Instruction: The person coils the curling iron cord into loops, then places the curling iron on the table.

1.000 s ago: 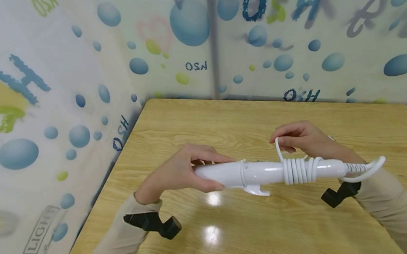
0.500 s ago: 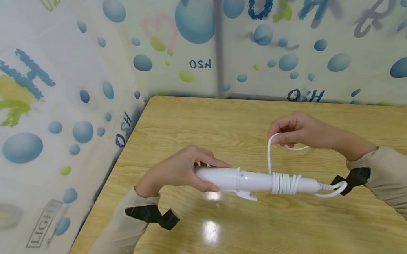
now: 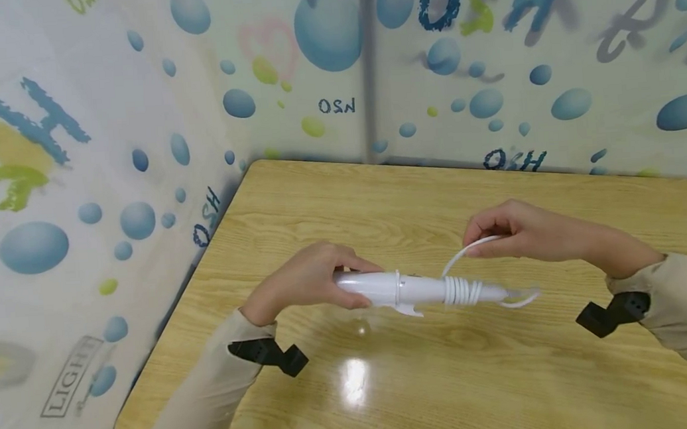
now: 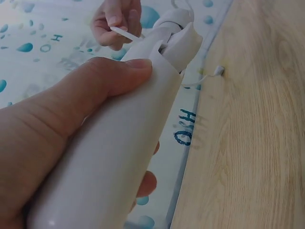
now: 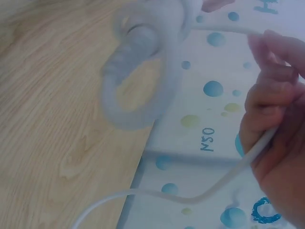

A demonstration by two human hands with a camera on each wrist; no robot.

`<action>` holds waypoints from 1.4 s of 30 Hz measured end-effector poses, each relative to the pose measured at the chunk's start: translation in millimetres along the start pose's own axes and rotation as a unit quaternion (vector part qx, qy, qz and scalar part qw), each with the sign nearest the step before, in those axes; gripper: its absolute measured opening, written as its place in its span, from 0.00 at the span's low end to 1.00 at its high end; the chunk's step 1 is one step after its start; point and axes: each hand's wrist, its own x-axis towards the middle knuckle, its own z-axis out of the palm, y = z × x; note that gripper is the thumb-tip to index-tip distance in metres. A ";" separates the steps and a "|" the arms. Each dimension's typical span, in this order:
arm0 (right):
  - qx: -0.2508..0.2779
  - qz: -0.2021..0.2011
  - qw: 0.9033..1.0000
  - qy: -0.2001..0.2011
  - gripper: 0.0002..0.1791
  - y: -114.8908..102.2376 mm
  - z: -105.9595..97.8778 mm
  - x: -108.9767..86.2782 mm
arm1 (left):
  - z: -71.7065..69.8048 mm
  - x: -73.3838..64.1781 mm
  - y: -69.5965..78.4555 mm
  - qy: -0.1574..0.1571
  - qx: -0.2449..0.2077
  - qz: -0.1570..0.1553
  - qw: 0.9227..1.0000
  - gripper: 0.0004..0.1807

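Observation:
A white curling iron, with a small lever on its lower side, is held above the table. White cord is wound in several turns round its narrower handle, and a loop leaves the right end. My left hand grips the thick barrel from the left; in the left wrist view its thumb lies along the barrel. Up and to the right of the turns, my right hand pinches the cord's loose length. In the right wrist view that cord runs through the curled fingers and trails down.
The wooden table extends beneath both hands. Fabric walls printed with blue bubbles and lettering stand behind it and along the left. In the left wrist view, a small white cord end hangs before the table.
My right hand rises with the cord, then drops slightly and shifts right. The curling iron's cord end swings down, then back up, and it looks smaller now. My left hand keeps its grip.

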 end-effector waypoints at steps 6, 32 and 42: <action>-0.029 0.020 0.999 -0.024 0.11 -2.2 2.6 -3.6 | 3.0 5.0 -0.7 -0.002 0.069 -0.024 0.997 0.24; -0.100 0.129 0.985 0.055 0.20 -5.1 47.9 -19.8 | 16.8 11.0 -20.2 0.228 0.102 -0.186 0.950 0.23; -0.096 0.093 0.980 0.144 0.21 15.5 62.6 -32.4 | 0.7 8.9 -16.8 0.280 -0.011 -0.177 0.943 0.22</action>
